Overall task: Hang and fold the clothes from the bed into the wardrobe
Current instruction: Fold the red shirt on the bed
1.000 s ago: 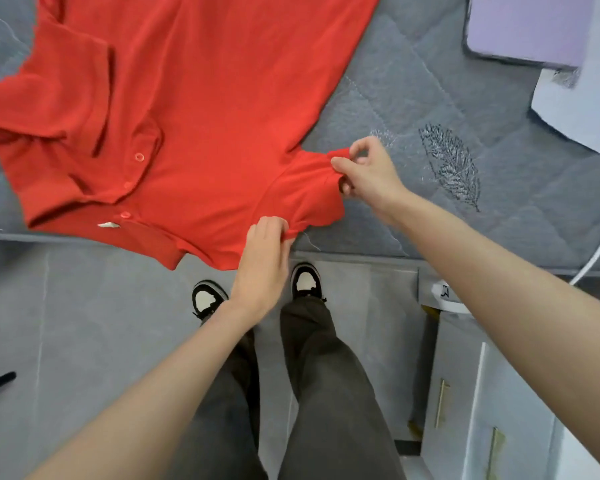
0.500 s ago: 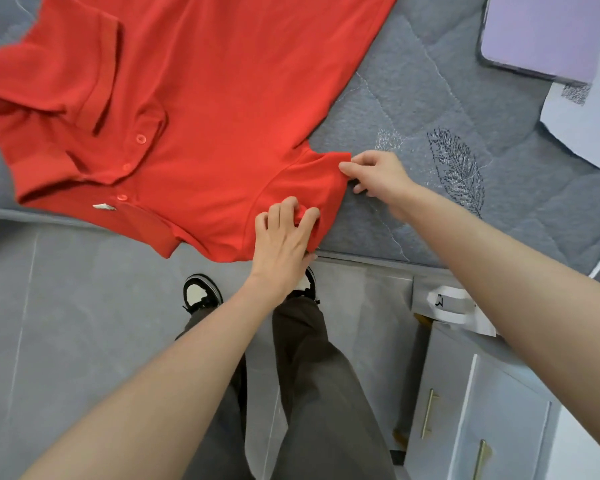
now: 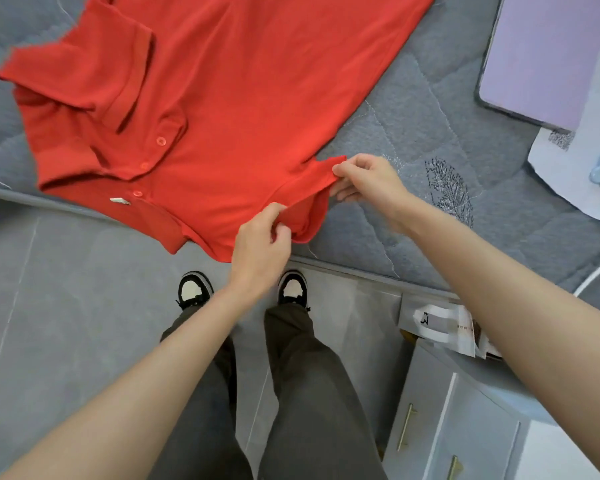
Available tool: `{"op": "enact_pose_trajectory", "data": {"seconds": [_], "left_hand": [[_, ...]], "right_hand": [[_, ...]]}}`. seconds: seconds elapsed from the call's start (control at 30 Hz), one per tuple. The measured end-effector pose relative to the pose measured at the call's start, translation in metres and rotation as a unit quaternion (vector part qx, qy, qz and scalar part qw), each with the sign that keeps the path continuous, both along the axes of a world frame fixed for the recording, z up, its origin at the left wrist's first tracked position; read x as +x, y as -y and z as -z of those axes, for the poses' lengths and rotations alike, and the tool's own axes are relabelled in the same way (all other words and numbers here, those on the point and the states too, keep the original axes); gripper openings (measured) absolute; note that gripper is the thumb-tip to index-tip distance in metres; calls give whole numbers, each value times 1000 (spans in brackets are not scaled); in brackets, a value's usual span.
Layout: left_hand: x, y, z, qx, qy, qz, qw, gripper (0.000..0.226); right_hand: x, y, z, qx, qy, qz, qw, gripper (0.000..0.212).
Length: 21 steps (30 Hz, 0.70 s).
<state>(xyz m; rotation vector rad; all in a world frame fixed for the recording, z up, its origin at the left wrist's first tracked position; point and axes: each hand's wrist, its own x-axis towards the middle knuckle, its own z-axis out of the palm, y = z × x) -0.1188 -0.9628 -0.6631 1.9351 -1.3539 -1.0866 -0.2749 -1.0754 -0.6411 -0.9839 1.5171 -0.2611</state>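
Note:
A red polo shirt (image 3: 243, 98) lies spread on the grey quilted bed (image 3: 413, 126), its collar and buttons to the left and its near edge hanging over the bed's side. My left hand (image 3: 260, 251) pinches the lower edge of the shirt's near sleeve at the bed's edge. My right hand (image 3: 368, 180) pinches the sleeve's cuff corner a little farther in, lifting it off the quilt. The wardrobe is out of view.
A lilac flat item (image 3: 548, 53) and a white garment with a print (image 3: 589, 161) lie on the bed at the right. A grey bedside cabinet (image 3: 465, 417) with gold handles stands at lower right, with papers (image 3: 444, 327) on top. My feet stand on grey floor tiles (image 3: 66, 306).
My left hand went from pressing flat on the sleeve to pinching its lower edge. My right hand kept its pinch on the cuff corner and raised it slightly.

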Motion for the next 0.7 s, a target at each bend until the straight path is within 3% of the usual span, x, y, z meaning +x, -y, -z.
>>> {"op": "enact_pose_trajectory", "data": {"seconds": [0.1,0.17,0.27,0.33,0.4,0.5,0.57,0.63,0.7], "left_hand": [[36,13,-8,47,1,-54,997,23],[60,27,-11,70,-95,-130,984,28],[102,49,-12,104,-228,-275,928,33],[130,58,-9,101,-243,-310,913,28],[153,56,-7,68,-214,-298,928,27],[186,43,0,3,-87,-110,990,45],[210,37,3,-22,-4,74,997,61],[236,34,3,-41,75,268,960,76],[261,34,2,-83,180,415,888,93]], "right_hand": [[37,15,-9,-5,36,-7,999,16],[66,23,-6,-38,54,43,997,19],[104,22,9,-105,32,33,993,12],[119,10,18,-146,4,-10,989,7],[126,-11,24,-200,-52,-41,977,13],[141,-54,29,-262,-136,-90,951,18],[158,-82,29,-280,-188,-105,935,23],[177,-107,31,-288,-222,-119,924,36],[195,-128,37,-265,-233,-162,921,58]]}}
